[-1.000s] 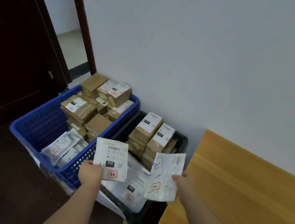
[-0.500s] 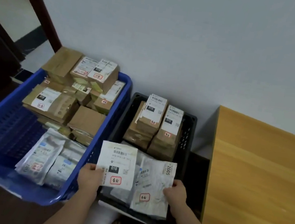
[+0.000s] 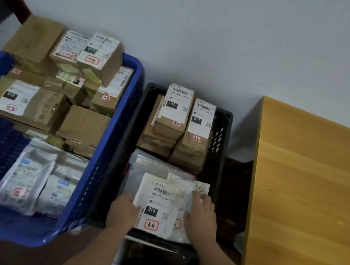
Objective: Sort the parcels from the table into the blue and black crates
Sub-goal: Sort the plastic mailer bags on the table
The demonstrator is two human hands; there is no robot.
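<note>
- A flat white pouch (image 3: 158, 206), soft and slightly wrinkled, with a barcode label, a black "010" block and a red-framed stamp, is seen lying over the near end of the black crate (image 3: 222, 140).
- A second white pouch (image 3: 186, 185), creased and printed "200" at its far corner, is lapped under the first one's right edge.
- The first pouch is held at its left edge by the left hand (image 3: 122, 211); the fingers are hidden beneath it, so their spread cannot be told.
- The second pouch is pressed by the right hand (image 3: 201, 215), fingers nearly straight and close together.
- Two stacks of taped brown cartons (image 3: 178, 133) with white labels are packed upright-faced against the crate's far end; pale pouches fill the floor between them and the hands.
- The perforated blue crate (image 3: 118, 146), touching the black one's left wall, is piled with rectangular cartons at the back and glossy white pouches in front; bare mesh floor is left at its left side.
- The smooth, yellow-edged wooden table (image 3: 310, 201) stands to the right, a dark gap being left between it and the black crate.
</note>
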